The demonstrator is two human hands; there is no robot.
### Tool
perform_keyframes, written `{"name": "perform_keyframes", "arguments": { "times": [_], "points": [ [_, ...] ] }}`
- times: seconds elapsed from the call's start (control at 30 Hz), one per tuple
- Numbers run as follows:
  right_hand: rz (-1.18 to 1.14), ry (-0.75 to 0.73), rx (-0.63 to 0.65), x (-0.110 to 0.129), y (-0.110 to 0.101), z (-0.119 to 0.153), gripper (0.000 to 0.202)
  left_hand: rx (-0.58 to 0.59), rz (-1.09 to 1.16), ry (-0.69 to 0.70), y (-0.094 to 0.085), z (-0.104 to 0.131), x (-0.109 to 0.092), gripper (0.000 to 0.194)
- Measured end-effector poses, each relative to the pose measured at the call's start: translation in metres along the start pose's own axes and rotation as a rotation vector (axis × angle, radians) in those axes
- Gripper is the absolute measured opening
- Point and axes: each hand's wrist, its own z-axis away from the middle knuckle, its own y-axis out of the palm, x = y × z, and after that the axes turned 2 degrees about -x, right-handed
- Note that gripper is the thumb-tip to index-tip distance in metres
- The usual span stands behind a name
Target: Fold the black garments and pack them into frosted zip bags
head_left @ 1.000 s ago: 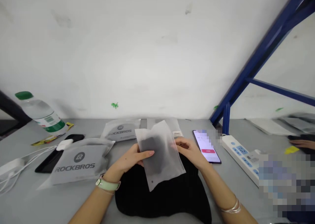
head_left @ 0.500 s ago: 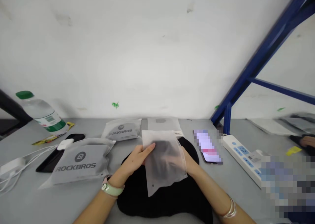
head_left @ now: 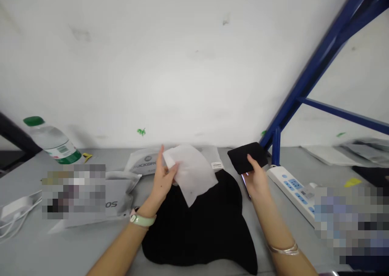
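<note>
My left hand (head_left: 164,179) pinches a frosted plastic bag (head_left: 193,173) between thumb and fingers, its index finger raised. The bag hangs tilted above a black shaped cloth (head_left: 200,231) that lies flat on the grey table. To the right, my right hand (head_left: 257,179) grips a black flat item (head_left: 247,158) with the thumb on its face. That item is held apart from the bag, over a phone that is mostly hidden behind the hand.
Printed frosted bags (head_left: 121,201) lie at the left and a further one (head_left: 141,162) at the back. A green-capped bottle (head_left: 57,142) leans at far left. A power strip (head_left: 293,191) and blue metal frame (head_left: 306,81) stand right.
The black item has come out of the frosted bag and moved right in my right hand. My left hand has kept the bag, which now looks flatter and is higher and tilted.
</note>
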Motion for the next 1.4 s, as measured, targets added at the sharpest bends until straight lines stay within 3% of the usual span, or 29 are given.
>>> {"name": "perform_keyframes", "arguments": {
  "times": [0.07,0.13,0.27,0.37,0.47,0.57,0.67,0.83,1.0,1.1,1.2,1.27,1.4],
  "points": [
    [-0.018,0.011,-0.049,0.004,-0.004,-0.006,0.043,-0.054,-0.013,0.034,0.018,-0.011,0.004,0.076],
    [-0.036,0.028,-0.068,0.006,-0.005,-0.008,0.043,-0.117,-0.039,0.055,0.038,-0.023,0.009,0.067],
    [-0.067,0.051,-0.08,0.006,-0.003,-0.006,0.045,-0.16,-0.147,0.053,0.067,-0.034,0.019,0.084],
    [-0.072,0.06,-0.065,0.006,-0.002,-0.005,0.043,-0.163,-0.273,0.067,0.07,-0.024,0.021,0.102],
    [-0.064,0.064,-0.021,0.006,-0.002,-0.003,0.041,-0.108,-0.64,0.267,0.064,-0.009,0.018,0.079],
    [-0.039,0.067,0.051,0.007,-0.001,0.0,0.04,0.201,-1.113,0.468,0.058,-0.009,0.02,0.049],
    [0.039,0.085,0.169,0.008,0.001,0.008,0.042,0.414,-1.249,0.413,0.055,-0.022,0.029,0.045],
    [0.252,0.152,0.388,0.012,0.005,0.026,0.065,0.393,-1.213,0.307,0.051,-0.034,0.035,0.051],
    [0.494,0.267,0.802,0.004,0.006,0.048,0.074,0.26,-1.069,0.25,0.03,-0.016,0.004,0.049],
    [0.627,0.276,1.012,-0.012,0.008,0.062,0.071,0.304,-0.973,0.099,0.007,0.003,-0.016,0.062],
    [0.774,0.246,1.081,-0.03,0.01,0.076,0.074,0.46,-0.834,-0.087,-0.013,0.019,-0.023,0.062],
    [0.877,0.184,1.084,-0.036,0.012,0.082,0.075,0.497,-0.761,-0.165,-0.022,0.025,-0.021,0.055],
    [1.032,-0.012,1.079,-0.035,0.011,0.081,0.07,0.603,-0.726,-0.124,-0.035,0.025,-0.013,0.052]
  ]
}}
